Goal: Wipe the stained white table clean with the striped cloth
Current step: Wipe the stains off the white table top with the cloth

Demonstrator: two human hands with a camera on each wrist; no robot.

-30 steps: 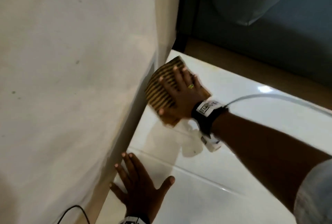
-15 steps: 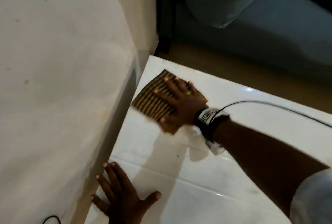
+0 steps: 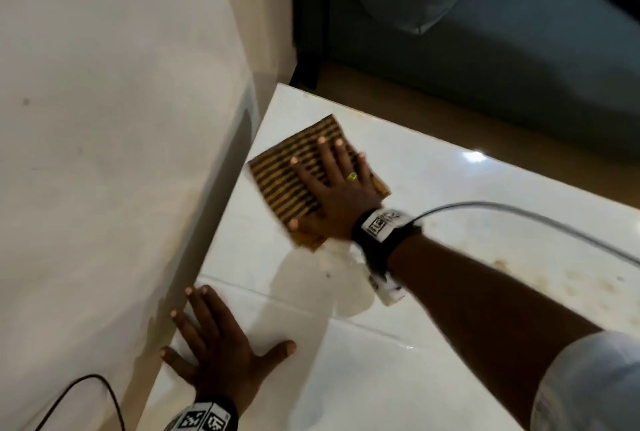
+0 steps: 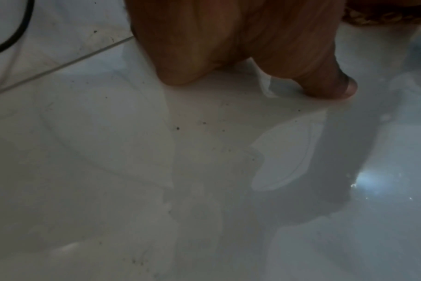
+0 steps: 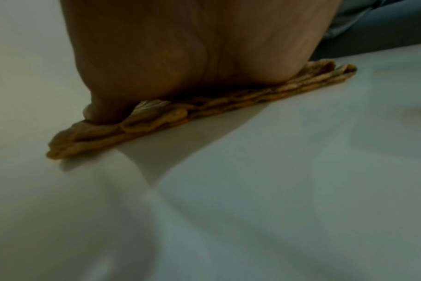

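A folded brown-and-black striped cloth (image 3: 287,171) lies flat near the far left corner of the glossy white table (image 3: 398,371). My right hand (image 3: 329,185) presses on it with straight, spread fingers, a ring on one. The right wrist view shows the palm (image 5: 192,57) bearing down on the cloth's folded edge (image 5: 204,108). My left hand (image 3: 218,337) rests flat, fingers spread, on the table's near left edge beside the wall. In the left wrist view its palm (image 4: 228,38) lies on the table (image 4: 204,190), which carries small dark specks. Brownish stains (image 3: 571,278) mark the table at the right.
A cream wall (image 3: 104,153) runs along the table's left side. A white cable (image 3: 519,212) trails from my right wrist across the table. A black cable (image 3: 86,385) hangs by the wall. Beyond the far edge are brown floor (image 3: 450,112) and a blue-grey sofa (image 3: 502,32).
My right hand has slid the cloth away from the wall's base, out onto the table near the far corner. The left hand stays flat on the table.
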